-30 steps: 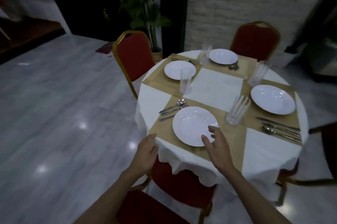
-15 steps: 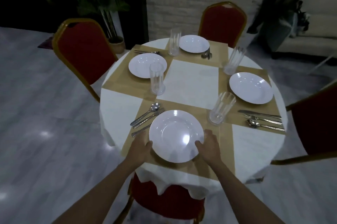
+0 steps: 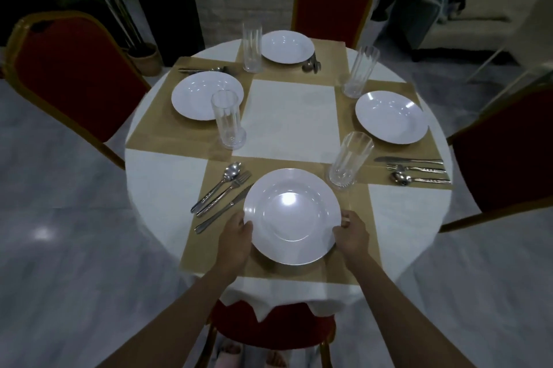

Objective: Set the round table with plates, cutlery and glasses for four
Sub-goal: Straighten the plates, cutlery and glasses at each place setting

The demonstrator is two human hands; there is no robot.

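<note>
The near white plate (image 3: 291, 215) lies on a tan placemat (image 3: 353, 263) on the round table (image 3: 155, 176). My left hand (image 3: 235, 243) grips its left rim and my right hand (image 3: 351, 237) grips its right rim. A spoon, fork and knife (image 3: 223, 194) lie left of this plate, and a ribbed glass (image 3: 348, 159) stands beyond its right edge. White plates also sit at the left (image 3: 207, 95), far (image 3: 287, 46) and right (image 3: 391, 117) places, each with a glass and cutlery nearby.
Red chairs with gold frames stand at the left (image 3: 68, 74), far side (image 3: 332, 5), right (image 3: 508, 152) and directly below me (image 3: 269, 328). A potted plant (image 3: 143, 56) stands behind the table's left side. A pale sofa (image 3: 478, 26) is at the back right.
I have come closer over the near place. My hands moved from the table edge onto the plate's two rims, and the plate now sits a little further right on its placemat.
</note>
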